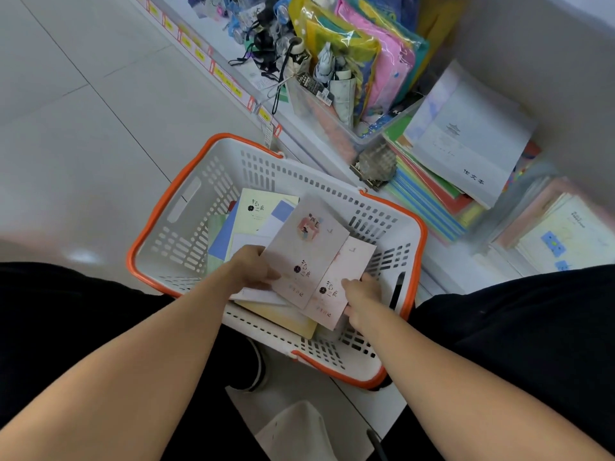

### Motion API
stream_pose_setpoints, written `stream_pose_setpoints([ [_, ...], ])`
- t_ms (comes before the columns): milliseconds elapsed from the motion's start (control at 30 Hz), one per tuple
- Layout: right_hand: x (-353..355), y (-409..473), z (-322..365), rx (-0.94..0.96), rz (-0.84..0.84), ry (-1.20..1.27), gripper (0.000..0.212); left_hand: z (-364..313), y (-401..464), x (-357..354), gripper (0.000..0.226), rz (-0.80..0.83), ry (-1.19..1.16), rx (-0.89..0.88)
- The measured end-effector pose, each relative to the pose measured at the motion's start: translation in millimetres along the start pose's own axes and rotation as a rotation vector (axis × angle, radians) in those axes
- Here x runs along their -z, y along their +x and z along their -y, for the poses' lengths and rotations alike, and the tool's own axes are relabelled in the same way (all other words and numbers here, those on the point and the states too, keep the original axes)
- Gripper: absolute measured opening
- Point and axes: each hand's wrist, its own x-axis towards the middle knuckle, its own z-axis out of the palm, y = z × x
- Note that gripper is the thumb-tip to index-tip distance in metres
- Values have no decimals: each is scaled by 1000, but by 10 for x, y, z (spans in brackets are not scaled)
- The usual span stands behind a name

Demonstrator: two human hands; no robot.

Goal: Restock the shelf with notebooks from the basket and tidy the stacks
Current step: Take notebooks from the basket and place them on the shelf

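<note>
Your left hand pinches the near left edge of the grey notebook, fingers curled under it, thumb on the cover. Your right hand grips the lower right edge of the pink notebook tucked beneath it. Both lie fanned above the white basket, long axes running away from you toward the shelf. The notebook stacks wait ahead and to the right, nearer your right hand.
</note>
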Motion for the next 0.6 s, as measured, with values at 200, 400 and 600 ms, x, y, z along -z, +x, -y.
stream_pose_setpoints([
  [200,-111,-218,141,-27,436,171,25,92,-432,695,31,304,-306,-23],
  [400,-253,-552,628,100,665,317,27,-227,-643,853,17,136,-710,-197],
  [600,-34,-990,1452,399,729,322,32,-835,-1017,730,21,-99,-330,-565],
])
